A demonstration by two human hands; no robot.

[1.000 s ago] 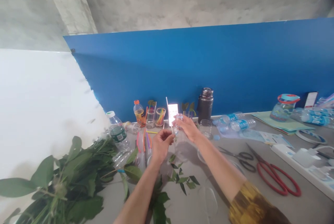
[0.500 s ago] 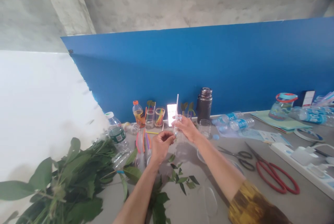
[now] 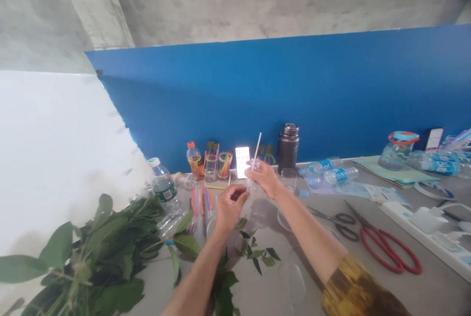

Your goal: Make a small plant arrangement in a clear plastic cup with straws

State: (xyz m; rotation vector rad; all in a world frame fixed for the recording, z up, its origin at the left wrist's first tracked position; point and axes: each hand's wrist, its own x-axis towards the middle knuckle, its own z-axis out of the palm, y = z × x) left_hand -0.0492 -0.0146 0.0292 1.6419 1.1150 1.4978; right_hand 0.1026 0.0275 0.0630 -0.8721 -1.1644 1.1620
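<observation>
A pale drinking straw (image 3: 259, 142) slants up between my hands. My right hand (image 3: 265, 179) is closed around a small clear plastic container (image 3: 254, 163) at the straw's middle; its exact shape is partly hidden by my fingers. Below and to the left, my left hand (image 3: 231, 204) pinches with thumb and forefinger at the straw's lower end. Right behind my hands stands a lit phone (image 3: 242, 159). Under them on the table lie small cut leafy sprigs (image 3: 257, 253).
A heap of leafy branches (image 3: 106, 252) covers the left side. Red-handled scissors (image 3: 392, 250) and black scissors (image 3: 344, 220) lie right of my forearm. A dark thermos (image 3: 289, 149), a juice bottle (image 3: 195, 161), water bottles (image 3: 340, 174) and a power strip (image 3: 423, 237) surround the work area.
The straw has tipped, its top leaning further right. Both hands have shifted slightly right, still close together.
</observation>
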